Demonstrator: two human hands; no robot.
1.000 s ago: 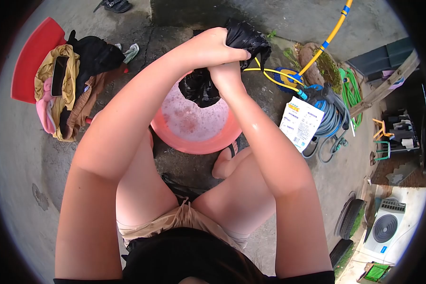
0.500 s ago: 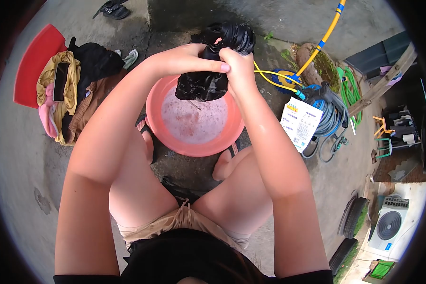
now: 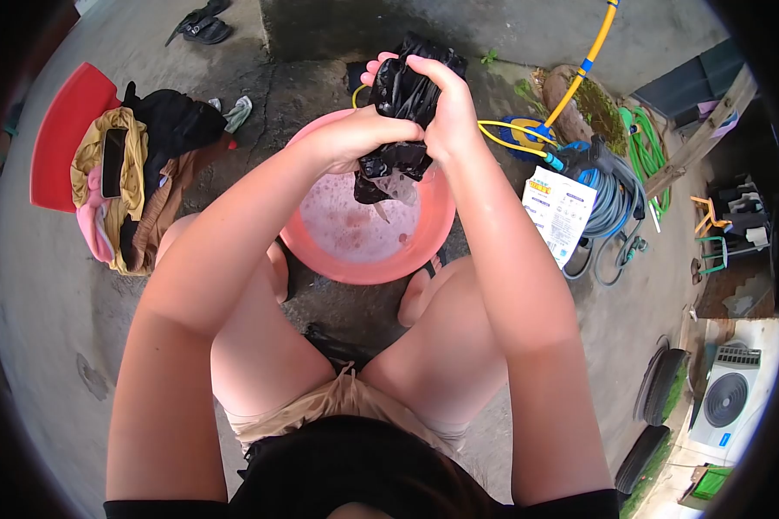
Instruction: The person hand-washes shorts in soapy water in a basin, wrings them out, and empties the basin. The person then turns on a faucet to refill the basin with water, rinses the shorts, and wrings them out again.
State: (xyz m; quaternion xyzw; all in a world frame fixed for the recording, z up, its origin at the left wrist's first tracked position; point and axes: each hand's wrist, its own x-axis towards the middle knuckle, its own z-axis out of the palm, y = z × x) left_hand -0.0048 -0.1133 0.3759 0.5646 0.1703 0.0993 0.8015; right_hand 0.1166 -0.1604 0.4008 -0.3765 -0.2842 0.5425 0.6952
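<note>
A wet, shiny black garment [image 3: 407,91] is bunched up over the far part of a pink basin [image 3: 368,272] of cloudy, sudsy water. My left hand [image 3: 362,140] grips its lower part from the left, thumb pointing right across it. From the right, my right hand [image 3: 448,112] is closed round the upper part. Several fingertips show past the bundle's far left side; which hand they belong to I cannot tell. The garment's lower end dangles over the water, with a thin, pale, wet strand below it. Its exact kind is not clear.
On the left, a red chair [image 3: 71,130] stands by piled clothes [image 3: 177,121] with a phone [image 3: 112,163] on top. A printed white packet [image 3: 556,212] leans near a coiled blue-grey hose [image 3: 610,203]. A yellow hose [image 3: 571,86] runs beyond the basin. Black sandals [image 3: 206,28] lie farther back.
My right hand has turned and its grip has opened out higher on the garment. My left hand has dropped slightly, and more of the garment's end hangs down over the water.
</note>
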